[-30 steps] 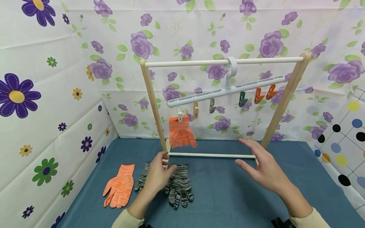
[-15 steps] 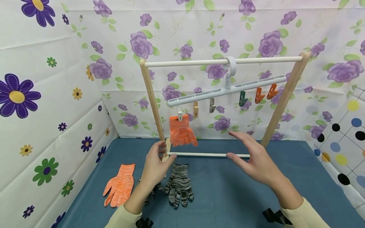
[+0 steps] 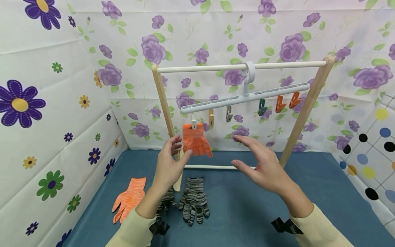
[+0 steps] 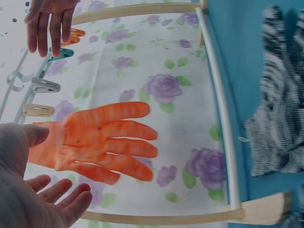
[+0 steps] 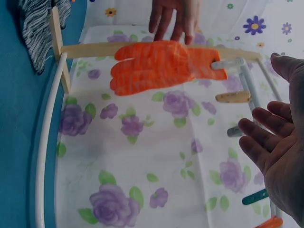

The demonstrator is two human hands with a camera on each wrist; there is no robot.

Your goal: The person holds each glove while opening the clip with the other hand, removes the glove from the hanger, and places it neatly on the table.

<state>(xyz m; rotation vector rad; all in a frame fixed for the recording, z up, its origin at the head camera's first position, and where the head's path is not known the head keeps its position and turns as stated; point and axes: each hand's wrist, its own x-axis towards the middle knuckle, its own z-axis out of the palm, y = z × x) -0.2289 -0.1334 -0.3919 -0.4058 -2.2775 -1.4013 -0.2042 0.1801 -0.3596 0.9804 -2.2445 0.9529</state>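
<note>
An orange knit glove hangs fingers down from a white clothespin at the left end of the pale grey hanger. Just left of that glove is my left hand, its thumb tip overlapping the glove's edge in the head view; its fingers are loosely bent around nothing. My right hand is held in the air to the right of the glove, thumb and fingers apart, holding nothing. A beige clothespin and a grey clothespin dangle farther along the hanger.
The hanger hooks over the top bar of a wooden rack. Green and orange clothespins hang toward its right. On the blue table lie another orange glove, a grey striped glove and a second striped glove, partly hidden by my left arm.
Both hands have risen toward the hanging glove, the left going up from the rack's lower left corner, the right moving left and up. The hanging glove has shifted slightly.
</note>
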